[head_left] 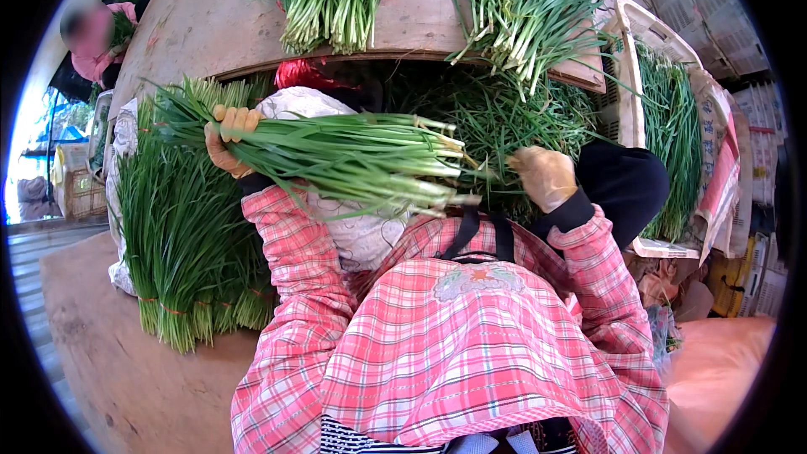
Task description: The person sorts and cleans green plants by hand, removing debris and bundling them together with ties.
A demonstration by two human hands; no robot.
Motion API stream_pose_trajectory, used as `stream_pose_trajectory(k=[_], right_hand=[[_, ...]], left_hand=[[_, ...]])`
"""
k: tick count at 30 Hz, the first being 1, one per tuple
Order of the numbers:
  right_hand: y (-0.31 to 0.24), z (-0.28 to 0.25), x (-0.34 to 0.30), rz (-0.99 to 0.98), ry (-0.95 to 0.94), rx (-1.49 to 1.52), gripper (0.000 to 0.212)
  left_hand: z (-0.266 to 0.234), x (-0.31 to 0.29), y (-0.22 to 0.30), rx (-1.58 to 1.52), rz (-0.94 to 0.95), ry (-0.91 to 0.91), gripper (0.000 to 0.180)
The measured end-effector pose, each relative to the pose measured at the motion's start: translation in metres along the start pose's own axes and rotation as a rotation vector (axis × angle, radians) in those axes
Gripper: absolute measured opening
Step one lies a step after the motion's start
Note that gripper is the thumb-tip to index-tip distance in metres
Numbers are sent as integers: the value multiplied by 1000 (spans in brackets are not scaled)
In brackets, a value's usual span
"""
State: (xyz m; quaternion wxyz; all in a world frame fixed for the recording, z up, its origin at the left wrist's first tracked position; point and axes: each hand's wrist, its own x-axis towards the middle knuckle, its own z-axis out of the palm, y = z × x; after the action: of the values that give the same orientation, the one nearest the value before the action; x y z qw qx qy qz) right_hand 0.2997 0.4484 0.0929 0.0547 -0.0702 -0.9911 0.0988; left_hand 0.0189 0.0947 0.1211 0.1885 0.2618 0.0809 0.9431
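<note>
My gloved left hand (235, 136) is wrapped round the leafy part of a bunch of garlic chives (361, 155). The bunch lies level across my front, its pale stem ends (445, 160) pointing right. Just beyond those ends, apart from the bunch, is my gloved right hand (546, 178). Its fingers are curled in and slightly blurred; what they hold, if anything, cannot be made out. Below and behind the right hand is a heap of loose green leaves (504, 118). A white sack (361, 235) lies under the bunch.
Two piles of chives (336, 0) (521, 17) lie on the wooden board (210, 8) ahead. Tied bundles (185, 227) stand at left. A white crate (626, 76) of chives is at right. Another person (92, 46) in pink is far left.
</note>
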Motion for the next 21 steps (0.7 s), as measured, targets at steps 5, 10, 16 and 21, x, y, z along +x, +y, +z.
stream_pose_trajectory(k=[5, 10, 16, 21], right_hand=[[-42, -40, 31, -167, 237, 258, 43], [-100, -9, 78, -414, 347, 346, 32], [-65, -6, 34, -169, 279, 359, 7], [10, 30, -18, 102, -267, -63, 15]], left_hand=[[-6, -12, 4, 14, 95, 3, 24], [-8, 1, -8, 14, 139, -18, 26], [-6, -11, 2, 2, 91, -85, 24], [-9, -13, 1, 1, 110, -144, 21]])
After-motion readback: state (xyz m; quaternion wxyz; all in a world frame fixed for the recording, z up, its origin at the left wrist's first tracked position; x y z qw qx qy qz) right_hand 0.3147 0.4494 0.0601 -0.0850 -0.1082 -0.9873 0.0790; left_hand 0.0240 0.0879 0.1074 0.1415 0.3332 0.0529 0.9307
